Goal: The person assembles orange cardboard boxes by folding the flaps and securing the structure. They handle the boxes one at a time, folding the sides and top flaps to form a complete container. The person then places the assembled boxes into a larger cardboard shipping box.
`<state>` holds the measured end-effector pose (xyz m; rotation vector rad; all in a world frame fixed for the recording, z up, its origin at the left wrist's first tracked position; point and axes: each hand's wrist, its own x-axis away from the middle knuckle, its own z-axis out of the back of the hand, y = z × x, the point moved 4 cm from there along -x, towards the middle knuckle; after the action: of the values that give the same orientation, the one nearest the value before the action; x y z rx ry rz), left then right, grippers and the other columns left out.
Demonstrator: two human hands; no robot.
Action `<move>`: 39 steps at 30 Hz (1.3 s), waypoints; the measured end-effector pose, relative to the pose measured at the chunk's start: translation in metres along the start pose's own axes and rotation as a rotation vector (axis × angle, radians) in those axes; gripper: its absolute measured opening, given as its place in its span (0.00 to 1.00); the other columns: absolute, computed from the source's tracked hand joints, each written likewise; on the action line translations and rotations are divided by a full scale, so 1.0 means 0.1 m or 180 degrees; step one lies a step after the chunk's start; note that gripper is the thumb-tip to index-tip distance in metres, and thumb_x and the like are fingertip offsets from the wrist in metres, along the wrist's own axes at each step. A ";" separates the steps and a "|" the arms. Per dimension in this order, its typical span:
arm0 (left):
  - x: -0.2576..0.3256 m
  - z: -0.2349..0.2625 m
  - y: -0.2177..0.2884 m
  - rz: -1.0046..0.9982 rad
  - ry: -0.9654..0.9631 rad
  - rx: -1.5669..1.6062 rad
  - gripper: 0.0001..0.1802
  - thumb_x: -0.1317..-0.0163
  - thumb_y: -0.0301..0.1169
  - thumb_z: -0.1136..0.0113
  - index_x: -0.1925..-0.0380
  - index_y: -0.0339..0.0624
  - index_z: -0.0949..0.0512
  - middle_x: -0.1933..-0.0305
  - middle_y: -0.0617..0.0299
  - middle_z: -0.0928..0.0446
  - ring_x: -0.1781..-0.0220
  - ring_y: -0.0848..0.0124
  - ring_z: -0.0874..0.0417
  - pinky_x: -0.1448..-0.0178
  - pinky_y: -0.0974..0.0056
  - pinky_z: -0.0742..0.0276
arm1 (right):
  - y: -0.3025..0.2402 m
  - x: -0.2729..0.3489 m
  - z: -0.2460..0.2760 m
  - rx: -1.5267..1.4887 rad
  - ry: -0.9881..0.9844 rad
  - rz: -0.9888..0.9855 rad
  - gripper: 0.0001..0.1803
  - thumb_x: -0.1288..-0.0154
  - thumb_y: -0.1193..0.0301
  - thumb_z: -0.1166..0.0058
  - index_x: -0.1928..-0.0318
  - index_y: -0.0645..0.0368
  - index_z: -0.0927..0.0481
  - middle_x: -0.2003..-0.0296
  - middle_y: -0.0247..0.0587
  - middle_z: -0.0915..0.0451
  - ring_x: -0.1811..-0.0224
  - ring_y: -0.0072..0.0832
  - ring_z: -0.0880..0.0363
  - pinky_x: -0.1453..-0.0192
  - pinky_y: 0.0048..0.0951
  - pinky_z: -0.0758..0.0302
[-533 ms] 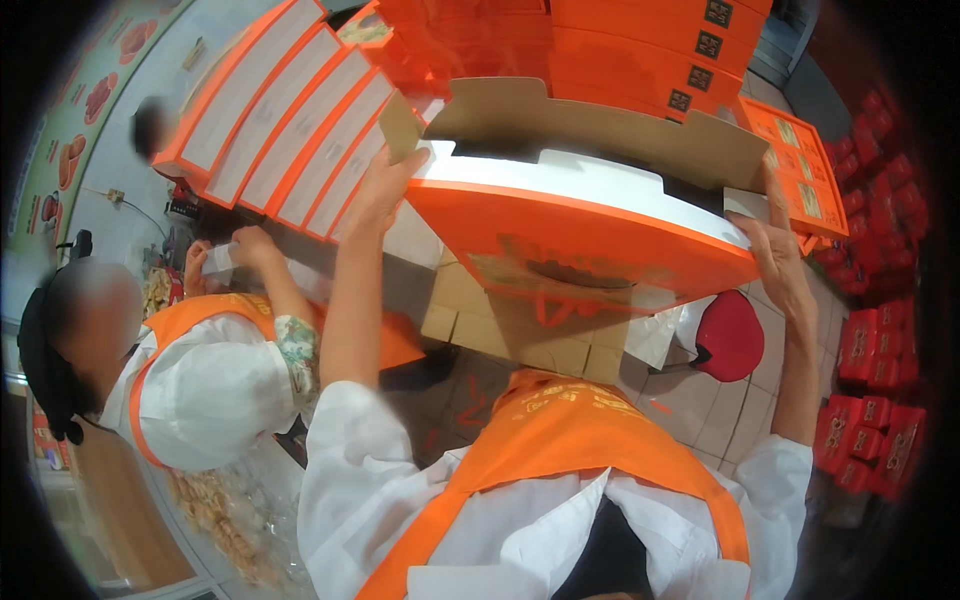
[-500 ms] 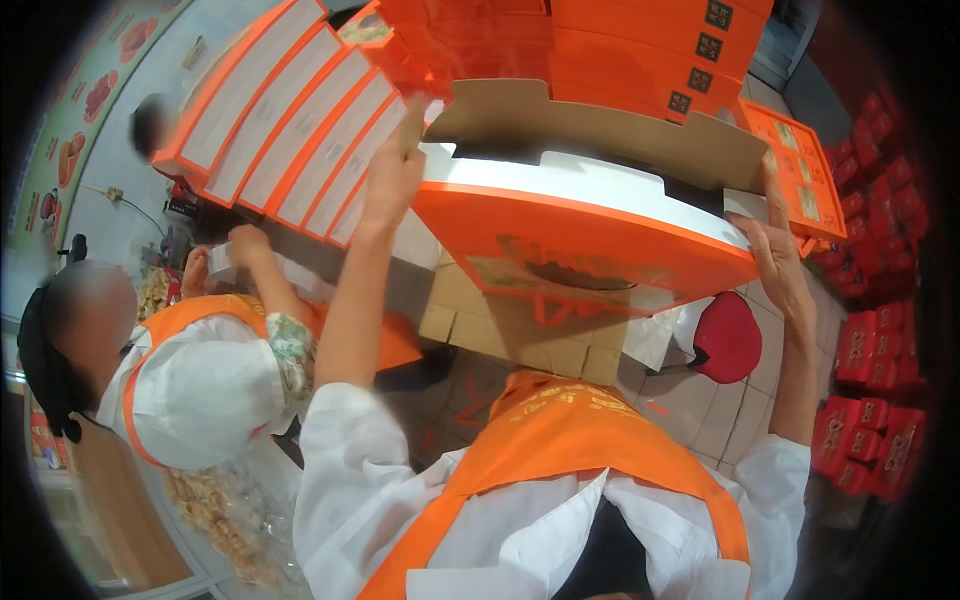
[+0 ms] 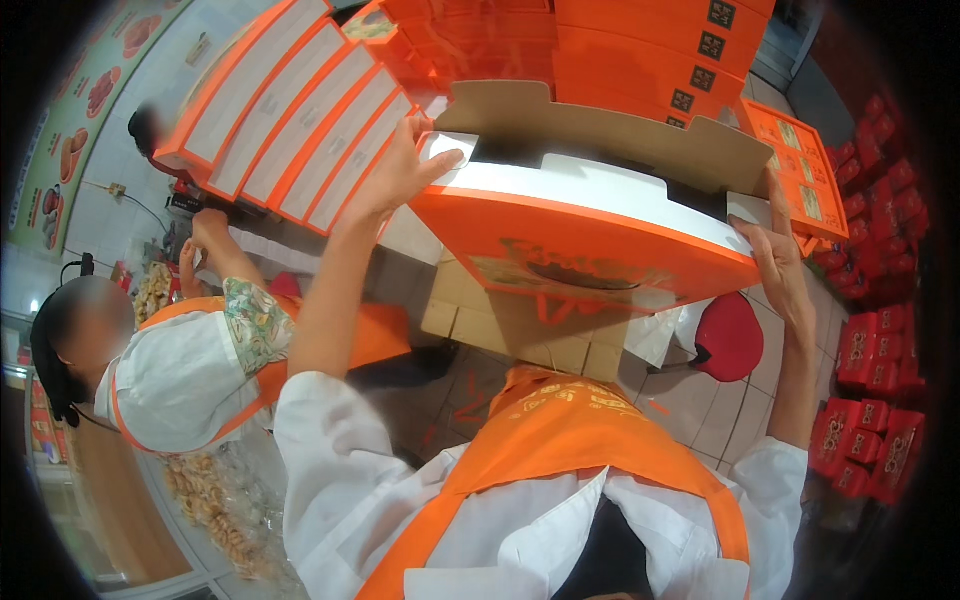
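Note:
I hold up a large flat orange box [image 3: 590, 245] with a white top face, tilted toward me. My left hand [image 3: 400, 170] grips its upper left corner, fingers spread over the white face. My right hand [image 3: 780, 262] clasps its right end. Behind the box stands an open brown cardboard carton [image 3: 610, 130] with its flaps raised.
A stack of orange boxes [image 3: 290, 120] leans at upper left, and more orange boxes [image 3: 640, 40] are piled at the top. A person in an orange apron [image 3: 190, 370] works at my left. A red stool [image 3: 730, 335] and small red boxes [image 3: 880, 400] are at right. Snacks [image 3: 215, 510] lie lower left.
My left hand has shifted on the box's upper left corner, and the box has moved slightly. The person at left has lowered their arm a little.

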<state>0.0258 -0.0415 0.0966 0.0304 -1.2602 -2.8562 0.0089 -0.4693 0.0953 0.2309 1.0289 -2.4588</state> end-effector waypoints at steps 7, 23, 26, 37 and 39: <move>-0.21 -0.05 0.11 -0.0289 -0.0293 -0.1304 0.46 0.53 0.30 0.39 0.39 0.39 0.57 0.39 0.41 0.49 0.37 0.51 0.47 0.37 0.57 0.46 | -0.16 0.00 0.02 -0.0010 -0.0134 0.0008 0.17 0.39 0.69 0.63 0.61 0.67 0.22 0.35 0.40 0.56 0.32 0.34 0.63 0.35 0.33 0.54; 0.08 0.06 0.20 -0.0622 -0.0360 -0.0539 0.36 0.49 0.29 0.51 0.40 0.33 0.51 0.39 0.51 0.44 0.37 0.65 0.44 0.37 0.67 0.48 | -0.22 0.00 0.01 0.0104 -0.0039 -0.0052 0.17 0.39 0.70 0.63 0.63 0.68 0.22 0.37 0.45 0.53 0.34 0.34 0.57 0.38 0.32 0.51; 0.10 0.08 0.18 -0.0511 -0.0711 -0.0543 0.41 0.47 0.32 0.47 0.38 0.40 0.57 0.34 0.50 0.55 0.32 0.60 0.58 0.33 0.60 0.57 | -0.19 0.00 0.03 0.0141 -0.0032 0.0053 0.18 0.39 0.69 0.64 0.63 0.68 0.22 0.37 0.48 0.51 0.35 0.33 0.52 0.41 0.31 0.47; 0.15 0.16 0.10 -0.1203 0.0074 -0.1646 0.33 0.47 0.30 0.46 0.41 0.38 0.46 0.41 0.47 0.40 0.37 0.61 0.41 0.37 0.65 0.46 | -0.23 0.01 -0.01 -0.0051 0.0040 -0.0036 0.16 0.41 0.72 0.63 0.64 0.67 0.21 0.36 0.44 0.53 0.33 0.36 0.61 0.35 0.35 0.53; 0.12 0.14 0.12 -0.1064 0.0115 -0.1422 0.33 0.48 0.30 0.45 0.42 0.37 0.44 0.42 0.47 0.39 0.38 0.60 0.41 0.38 0.64 0.46 | -0.24 0.01 -0.03 -0.0157 0.0006 -0.0120 0.16 0.41 0.72 0.62 0.64 0.67 0.21 0.36 0.44 0.53 0.33 0.36 0.60 0.35 0.35 0.54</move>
<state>0.0131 -0.0395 0.1146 0.3096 -0.6340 -3.3328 -0.0033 -0.4524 0.1083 0.1997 1.1027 -2.4637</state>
